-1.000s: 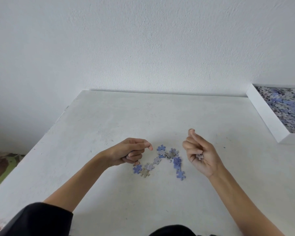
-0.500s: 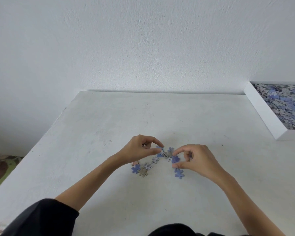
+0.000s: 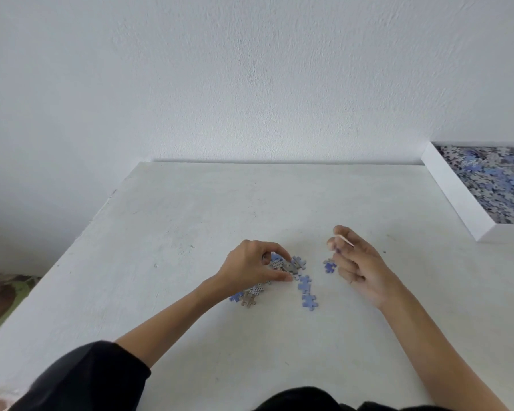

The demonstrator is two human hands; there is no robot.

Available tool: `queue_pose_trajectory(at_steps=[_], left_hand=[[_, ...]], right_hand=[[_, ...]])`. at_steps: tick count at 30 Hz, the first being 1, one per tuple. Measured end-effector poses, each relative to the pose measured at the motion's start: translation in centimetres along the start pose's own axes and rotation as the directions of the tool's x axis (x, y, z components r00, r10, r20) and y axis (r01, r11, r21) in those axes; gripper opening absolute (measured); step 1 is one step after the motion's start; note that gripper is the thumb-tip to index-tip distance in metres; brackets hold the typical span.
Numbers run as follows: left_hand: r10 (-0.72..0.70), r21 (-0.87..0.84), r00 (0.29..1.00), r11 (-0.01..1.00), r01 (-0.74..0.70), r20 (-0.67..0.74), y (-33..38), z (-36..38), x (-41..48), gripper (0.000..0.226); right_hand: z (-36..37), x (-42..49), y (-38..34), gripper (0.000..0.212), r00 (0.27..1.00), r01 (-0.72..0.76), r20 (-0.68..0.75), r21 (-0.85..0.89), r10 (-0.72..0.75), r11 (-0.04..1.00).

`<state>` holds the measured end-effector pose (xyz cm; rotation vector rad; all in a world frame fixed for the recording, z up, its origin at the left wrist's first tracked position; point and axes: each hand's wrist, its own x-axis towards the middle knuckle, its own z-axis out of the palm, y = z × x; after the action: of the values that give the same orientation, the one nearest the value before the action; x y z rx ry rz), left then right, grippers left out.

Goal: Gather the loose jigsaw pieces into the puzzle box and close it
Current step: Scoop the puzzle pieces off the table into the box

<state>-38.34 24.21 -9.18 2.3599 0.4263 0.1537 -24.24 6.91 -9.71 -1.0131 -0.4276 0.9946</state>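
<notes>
Several loose blue and grey jigsaw pieces (image 3: 304, 284) lie in a small cluster at the middle of the white table (image 3: 190, 221). My left hand (image 3: 254, 266) rests over the cluster's left part, thumb and fingertips pinched on grey pieces there. My right hand (image 3: 356, 262) is lifted just right of the cluster, blurred, fingers curled, with a blue piece (image 3: 329, 266) at its fingertips. The open white puzzle box (image 3: 454, 194), full of pieces, sits at the table's far right; its right part is cut off by the frame.
A white wall stands behind the table. The table's left edge drops to a floor with a green and brown mat (image 3: 0, 295). My dark sleeve (image 3: 80, 378) covers the near left corner.
My right hand has lifted and drawn back to the right from the cluster, taking a blue piece along. My left hand has lowered onto the grey pieces at the cluster's left.
</notes>
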Motion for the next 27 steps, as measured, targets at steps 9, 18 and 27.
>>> queue_pose_trajectory(at_steps=[9, 18, 27], left_hand=[[0.003, -0.078, 0.994, 0.997, 0.006, 0.108, 0.5, 0.3, 0.2, 0.024], [-0.068, -0.817, 0.958, 0.508, 0.273, 0.278, 1.0, -2.0, -0.4, 0.015], [-0.292, -0.918, 0.952, 0.346, 0.195, 0.092, -0.9, -2.1, -0.5, 0.028]], right_hand=[[-1.2, 0.6, 0.4, 0.013, 0.997, -0.073, 0.046, 0.452, 0.058, 0.889], [-0.5, -0.3, -0.2, 0.01, 0.952, 0.051, -0.084, -0.904, -0.294, 0.424], [-0.4, -0.8, 0.1, 0.023, 0.933, -0.013, -0.098, -0.971, -0.345, 0.24]])
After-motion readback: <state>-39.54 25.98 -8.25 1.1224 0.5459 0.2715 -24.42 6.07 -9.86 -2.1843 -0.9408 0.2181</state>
